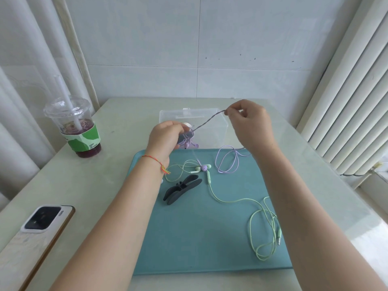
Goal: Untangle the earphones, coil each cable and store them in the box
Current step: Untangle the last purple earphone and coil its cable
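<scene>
We see the left hand [165,136] raised over the far edge of the teal mat [189,238], fingers curled around a small coil of purple cable [227,162] with a dark clip. The right hand [251,120] pinches the same cable's taut stretch above the clear box [218,124]. The rest of the purple cable loops on the mat. The green earphones [262,225] lie loose on the mat, buds by a purple bud [203,168]. A dark clip [181,189] lies on the mat. On the surface [100,185]: a cup [76,127], a phone [35,232].
</scene>
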The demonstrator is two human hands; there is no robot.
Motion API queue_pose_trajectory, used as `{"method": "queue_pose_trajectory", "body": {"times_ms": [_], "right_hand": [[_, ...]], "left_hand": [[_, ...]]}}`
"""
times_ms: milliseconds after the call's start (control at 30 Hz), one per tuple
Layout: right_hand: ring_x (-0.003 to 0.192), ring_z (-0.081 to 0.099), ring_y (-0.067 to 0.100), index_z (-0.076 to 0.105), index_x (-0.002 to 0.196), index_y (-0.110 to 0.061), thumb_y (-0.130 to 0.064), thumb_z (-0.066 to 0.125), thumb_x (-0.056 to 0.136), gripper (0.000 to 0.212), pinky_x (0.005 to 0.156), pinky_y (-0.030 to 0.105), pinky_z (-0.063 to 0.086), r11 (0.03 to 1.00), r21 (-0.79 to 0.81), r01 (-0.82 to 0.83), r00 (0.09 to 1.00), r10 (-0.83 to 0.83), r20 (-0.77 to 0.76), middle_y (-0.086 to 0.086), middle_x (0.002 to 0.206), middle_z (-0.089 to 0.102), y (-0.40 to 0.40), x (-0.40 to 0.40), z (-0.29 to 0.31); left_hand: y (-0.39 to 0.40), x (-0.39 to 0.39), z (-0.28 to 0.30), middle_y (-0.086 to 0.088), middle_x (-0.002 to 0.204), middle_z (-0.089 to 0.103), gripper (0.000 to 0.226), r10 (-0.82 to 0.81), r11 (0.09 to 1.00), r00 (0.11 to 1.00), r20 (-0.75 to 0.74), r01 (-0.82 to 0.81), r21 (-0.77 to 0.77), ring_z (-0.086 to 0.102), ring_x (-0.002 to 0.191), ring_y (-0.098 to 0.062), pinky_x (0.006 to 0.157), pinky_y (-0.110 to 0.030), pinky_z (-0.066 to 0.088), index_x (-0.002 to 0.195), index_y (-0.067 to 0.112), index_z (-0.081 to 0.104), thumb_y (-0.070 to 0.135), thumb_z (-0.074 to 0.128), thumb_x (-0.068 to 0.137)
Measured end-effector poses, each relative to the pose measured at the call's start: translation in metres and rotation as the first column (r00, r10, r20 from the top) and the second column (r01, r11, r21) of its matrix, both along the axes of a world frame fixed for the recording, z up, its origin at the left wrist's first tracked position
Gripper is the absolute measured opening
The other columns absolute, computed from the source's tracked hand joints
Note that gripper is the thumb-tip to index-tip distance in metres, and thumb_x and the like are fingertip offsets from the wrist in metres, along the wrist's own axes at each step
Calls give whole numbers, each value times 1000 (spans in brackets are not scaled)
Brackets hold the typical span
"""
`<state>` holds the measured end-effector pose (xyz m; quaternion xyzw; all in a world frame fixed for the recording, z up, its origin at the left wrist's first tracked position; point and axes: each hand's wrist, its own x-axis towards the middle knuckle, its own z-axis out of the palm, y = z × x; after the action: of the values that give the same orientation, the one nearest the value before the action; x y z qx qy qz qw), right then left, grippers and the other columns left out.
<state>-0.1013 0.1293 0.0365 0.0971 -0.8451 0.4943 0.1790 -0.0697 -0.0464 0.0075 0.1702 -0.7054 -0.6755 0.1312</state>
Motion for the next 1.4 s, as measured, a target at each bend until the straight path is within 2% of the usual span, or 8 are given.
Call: {"method": "queue_pose_trajectory", "body": {"times_ms": [200,367,467,667,833,1033,1267,1400], "right_hand": [[40,36,7,68,83,-15,-24,60,89,14,48,23,30,999,-35,31,999,-32,-27,-14,40,44,8,-3,0],[46,43,11,66,79,-12,-14,52,84,15,50,21,37,995,-83,58,997,-55,46,-11,47,47,8,-3,2],[52,54,20,68,77,-7,-9,47,82,22,56,29,48,996,-31,-78,954,84,288,4,64,59,7,1,4],[63,63,24,64,103,-7,-5,45,87,25,64,29,49,889,41,-455,777,375,505,8,74,67,-1,12,-1],[73,68,25,59,111,-2,-20,57,94,25,83,36,52,788,-113,-606,673,583,455,11,87,69,-6,20,-1],[69,60,12,62,92,-8,-30,72,85,26,70,28,44,822,74,-564,787,509,350,-2,82,71,-18,21,-9],[90,69,24,58,94,1,-12,59,91,14,93,40,53,827,-76,-557,770,548,328,7,87,75,-17,20,-9],[79,68,26,52,91,-6,-11,53,92,5,93,53,49,806,-205,-555,742,592,314,21,84,72,-17,21,-9]], "left_hand": [[-6,-1,-3,4,69,60,6,86,986,996,-28,-89,-141,52,65,-12,64,-25,42,79,16,70,16,65,82],[-2,5,4,3,63,62,22,-60,974,995,-78,75,213,61,57,-10,55,-18,45,73,16,63,4,51,87],[-2,6,6,1,67,64,21,-129,937,982,-137,166,307,63,62,-14,62,-26,44,74,17,61,5,50,87],[5,9,11,-5,66,64,13,-195,971,974,-111,208,116,55,60,-21,47,-22,37,68,19,65,15,55,74],[9,12,13,4,57,59,12,-126,991,984,-122,118,-70,48,49,-9,44,-15,34,67,18,64,13,58,76],[8,10,12,6,51,57,22,-45,985,985,-165,16,-170,48,52,-14,49,-19,38,57,16,60,11,62,79],[8,11,15,3,51,60,16,-55,998,983,-173,52,-25,52,45,-12,49,-17,43,71,11,58,11,63,86],[8,11,17,-1,59,63,11,-100,989,983,-156,114,90,54,45,-18,46,-21,45,79,10,55,11,57,90]]}}
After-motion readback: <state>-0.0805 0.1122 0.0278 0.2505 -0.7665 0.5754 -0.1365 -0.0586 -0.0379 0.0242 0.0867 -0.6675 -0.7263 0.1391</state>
